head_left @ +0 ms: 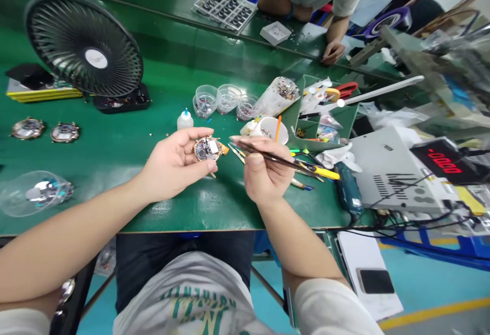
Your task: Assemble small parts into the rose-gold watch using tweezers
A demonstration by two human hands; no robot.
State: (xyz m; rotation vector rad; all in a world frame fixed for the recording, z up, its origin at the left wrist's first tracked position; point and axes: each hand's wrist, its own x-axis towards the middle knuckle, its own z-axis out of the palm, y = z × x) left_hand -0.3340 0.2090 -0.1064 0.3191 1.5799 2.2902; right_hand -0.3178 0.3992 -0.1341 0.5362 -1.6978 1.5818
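My left hand (179, 159) is closed round the rim of a small round watch case (206, 149) with a gold-coloured edge. Its open side faces up and shows electronics and a white square; an orange tab sticks out at the right. In my right hand (268, 169) is a pair of dark tweezers (277, 159), gripped between thumb and fingers, tips pointing left, a little apart from the case. A yellow handle end (327, 173) shows beyond that hand; whether it belongs to a held tool I cannot tell. Just behind my left hand stands a small white bottle (185, 120) with a blue tip.
Two similar watch cases (65, 132) lie left, near a black fan (86, 44) and a clear cup (23, 194). Several cups of small parts (205, 101) stand behind. Right are a green tool bin (344, 120) and a grey device (394, 171). Another person's hand (334, 51) rests across the bench.
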